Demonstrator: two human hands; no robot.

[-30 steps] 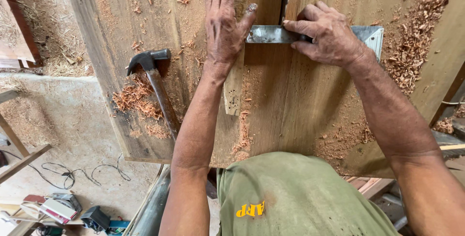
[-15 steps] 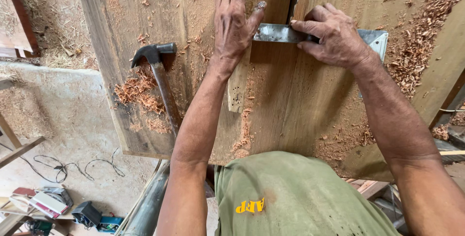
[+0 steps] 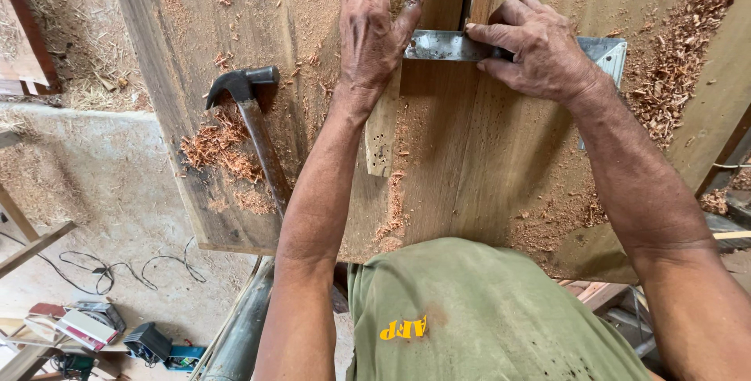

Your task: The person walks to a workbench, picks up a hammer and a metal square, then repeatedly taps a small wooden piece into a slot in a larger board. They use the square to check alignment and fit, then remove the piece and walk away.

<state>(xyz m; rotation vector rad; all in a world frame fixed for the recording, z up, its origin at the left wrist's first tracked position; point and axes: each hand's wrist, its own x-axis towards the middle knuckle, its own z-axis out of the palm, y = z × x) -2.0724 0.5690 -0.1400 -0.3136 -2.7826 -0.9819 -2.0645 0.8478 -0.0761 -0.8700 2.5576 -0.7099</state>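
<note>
We press our left hand (image 3: 374, 25) flat on the boards (image 3: 485, 162) while our right hand (image 3: 540, 56) pinches the metal square (image 3: 446, 45) in place; the hammer (image 3: 250, 127) lies untouched amid shavings.

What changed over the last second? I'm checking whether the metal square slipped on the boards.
Nothing visibly changed hands. The right hand presses the metal square as before and the left hand stays flat on the wooden boards. The claw hammer lies where it did; only the camera view drifted slightly.
</note>
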